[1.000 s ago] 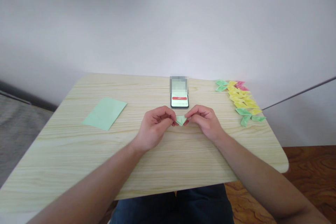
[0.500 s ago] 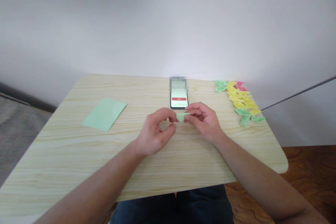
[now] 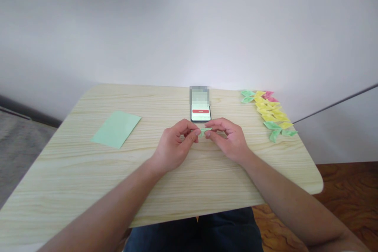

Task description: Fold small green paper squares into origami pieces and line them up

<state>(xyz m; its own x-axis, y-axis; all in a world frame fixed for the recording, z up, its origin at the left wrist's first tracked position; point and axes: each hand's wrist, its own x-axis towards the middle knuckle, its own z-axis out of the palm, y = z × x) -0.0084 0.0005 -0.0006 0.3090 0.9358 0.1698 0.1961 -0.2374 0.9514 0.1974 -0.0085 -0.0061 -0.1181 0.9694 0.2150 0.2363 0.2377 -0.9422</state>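
A small folded piece of green paper [image 3: 203, 131] is held just above the middle of the wooden table [image 3: 165, 181]. My left hand [image 3: 175, 147] pinches its left end with thumb and fingers. My right hand [image 3: 228, 138] pinches its right end. Both hands are closed on the paper, fingertips nearly touching, and most of the piece is hidden between them.
A phone [image 3: 201, 106] with a lit screen lies just behind the hands. A flat green sheet [image 3: 116, 128] lies at the left. Several folded green, yellow and pink paper pieces [image 3: 273, 113] lie in a row along the table's right edge. A thin rod [image 3: 336, 104] crosses at the right.
The paper has turned from a broad triangle facing me to a thin edge-on strip. Both hands have drawn closer together and shifted slightly toward the phone.
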